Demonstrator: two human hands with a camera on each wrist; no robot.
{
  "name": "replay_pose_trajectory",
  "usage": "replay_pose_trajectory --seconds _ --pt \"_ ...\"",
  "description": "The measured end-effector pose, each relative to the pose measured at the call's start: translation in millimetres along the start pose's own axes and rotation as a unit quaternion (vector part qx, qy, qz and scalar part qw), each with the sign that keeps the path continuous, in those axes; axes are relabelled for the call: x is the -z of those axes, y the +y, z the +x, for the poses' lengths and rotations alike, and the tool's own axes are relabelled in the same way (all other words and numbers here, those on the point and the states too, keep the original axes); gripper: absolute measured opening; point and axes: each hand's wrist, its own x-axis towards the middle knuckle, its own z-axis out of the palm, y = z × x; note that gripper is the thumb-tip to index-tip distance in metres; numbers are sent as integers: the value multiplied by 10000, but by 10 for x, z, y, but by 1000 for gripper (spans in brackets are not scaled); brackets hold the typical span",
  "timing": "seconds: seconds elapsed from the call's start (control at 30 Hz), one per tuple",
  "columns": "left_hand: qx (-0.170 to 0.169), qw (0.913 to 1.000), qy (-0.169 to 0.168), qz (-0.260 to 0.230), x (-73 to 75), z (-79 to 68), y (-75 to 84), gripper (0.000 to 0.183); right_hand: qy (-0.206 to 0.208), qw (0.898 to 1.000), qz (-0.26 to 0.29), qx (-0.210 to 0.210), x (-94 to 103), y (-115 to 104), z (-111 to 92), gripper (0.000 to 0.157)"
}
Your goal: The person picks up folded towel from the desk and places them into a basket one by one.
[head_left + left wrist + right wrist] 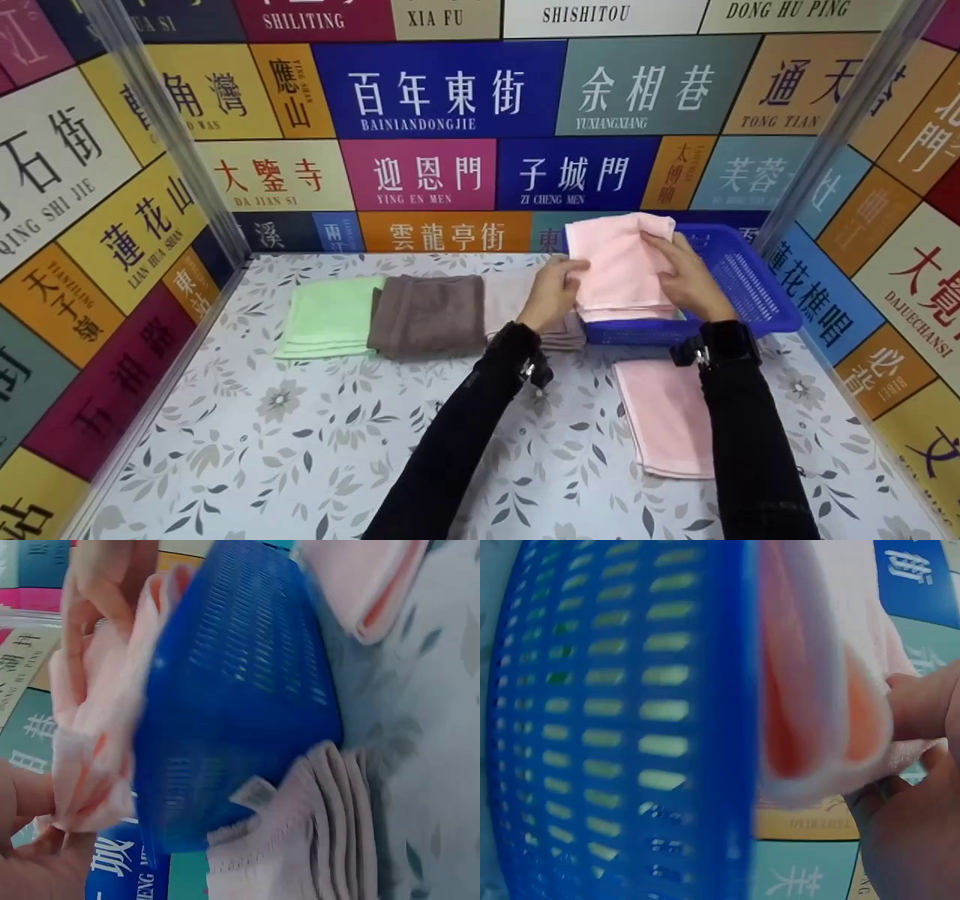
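A folded pink towel [619, 262] is held up over the left part of the blue plastic basket [761, 289]. My left hand [553, 292] pinches the towel's left edge, thumb in front. On the other side, my right hand [691, 277] grips the right edge. The towel's folded layers [802, 690] show just above the basket rim in the right wrist view. Something pale green shows through the basket's slots there; the towel hides most of the basket's inside.
Left of the basket, folded towels lie in a row: pale greyish-pink [510, 292], brown [431, 311] and light green [326, 315]. Another folded pink towel [667, 420] lies in front of the basket, partly behind my right forearm. Sign-covered panels [450, 90] enclose the table.
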Motion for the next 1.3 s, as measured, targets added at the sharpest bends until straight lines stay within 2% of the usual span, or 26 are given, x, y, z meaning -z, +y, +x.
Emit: replay_pose_trajectory --seconds 0.03,0.1,0.23,0.3,0.4,0.47,0.5,0.57,0.63,0.7,0.73,0.8,0.9,1.03,1.13,1.2,1.3 --pt "-87 9990 -28 435 -43 24 -1 40 -5 9999 -159 44 -15 39 9 75" --pt "-183 9911 -79 1320 -118 57 1 43 -103 9992 -380 54 -57 119 24 77" --pt "-312 9629 -286 2664 -235 88 27 36 -418 9968 -678 52 -120 277 32 82" --pt "-511 9429 -390 3267 -284 96 53 30 -525 9955 -790 -36 -135 349 30 83" --pt "-765 9069 -634 4096 -353 100 79 28 -663 9933 -924 -198 -150 429 29 82" --pt "-737 8868 -837 4486 -390 96 87 34 -851 9912 -963 -329 -167 463 27 82" --pt "-640 8804 -944 4604 -402 93 89 38 -961 9899 -974 -376 -177 477 31 82" --pt "-368 8787 -1099 4632 -419 97 79 46 -1197 9871 -936 -514 -202 498 43 82" --pt "-113 8834 -1134 4545 -421 107 67 52 -1356 9836 -928 -738 -226 510 65 83" --pt "-84 8836 -1143 4540 -414 120 51 53 -1432 9793 -997 -1030 -245 518 92 82" --pt "-119 8806 -1149 4596 -409 124 44 54 -1463 9762 -1033 -1221 -253 519 102 81" --pt "-284 8682 -1198 4808 -399 140 41 54 -1542 9675 -1272 -1550 -258 505 118 78" --pt "-362 8517 -1284 5068 -397 136 37 55 -1799 9461 -1835 -1970 -270 460 115 73" --pt "-152 8441 -1354 5186 -411 121 52 66 -2165 9207 -2390 -2196 -262 381 109 67" --pt "-41 8435 -1394 5187 -425 109 60 75 -2242 9154 -2478 -2243 -241 335 108 65" --pt "-45 8476 -1395 5119 -427 106 56 77 -2193 9154 -2560 -2199 -225 313 105 63" --pt "-153 8632 -1266 4884 -411 100 36 75 -1982 9200 -2697 -2041 -205 283 99 56"
